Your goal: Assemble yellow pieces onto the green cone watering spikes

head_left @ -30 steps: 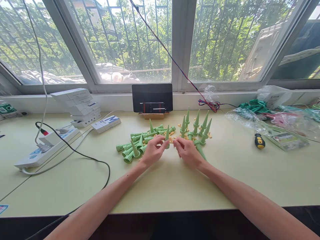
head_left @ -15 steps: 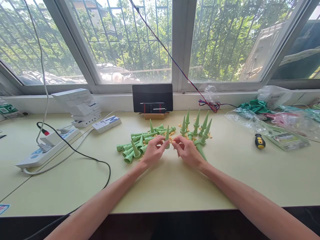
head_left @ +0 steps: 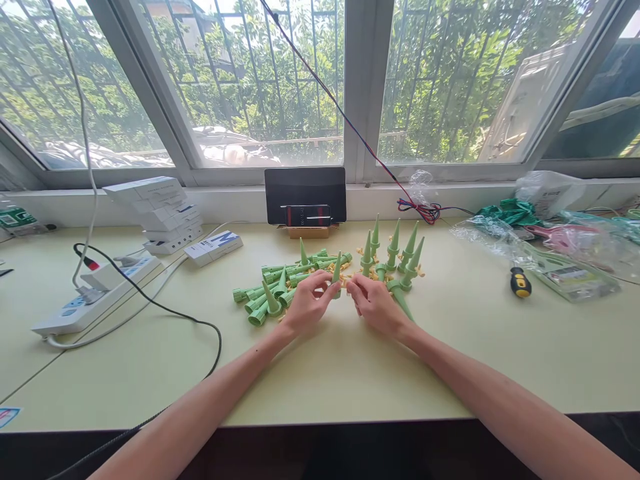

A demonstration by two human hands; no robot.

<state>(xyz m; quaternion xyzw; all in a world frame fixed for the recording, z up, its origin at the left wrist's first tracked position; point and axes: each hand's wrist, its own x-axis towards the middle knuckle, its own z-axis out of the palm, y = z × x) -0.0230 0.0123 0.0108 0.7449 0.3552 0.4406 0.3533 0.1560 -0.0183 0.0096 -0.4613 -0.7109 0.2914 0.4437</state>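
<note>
- Left hand [head_left: 313, 303]: we see its fingertips gripping a green cone [head_left: 337, 269], point up, leaning slightly, just over the near side of the pile.
- Right hand [head_left: 373, 300]: fingers bent and drawn together beside that cone, at a small yellow piece [head_left: 343, 284]; we cannot tell whether they grip it.
- Left of our hands, a pile of green tubes [head_left: 257, 313] lies on the table [head_left: 340, 373], a few cones standing points-up among them.
- Behind the right hand we note a cluster of upright cones [head_left: 394, 245], yellow bits showing around them; another cone [head_left: 401, 303] lies beside the hand, tip toward us.
- Beyond the pile: a phone [head_left: 308, 215] in front of a dark tablet [head_left: 305, 187].
- Far left: white boxes [head_left: 165, 210], stacked, and a power strip [head_left: 75, 313].
- Far right: a screwdriver [head_left: 521, 283] touching clear plastic bags [head_left: 575, 273].
</note>
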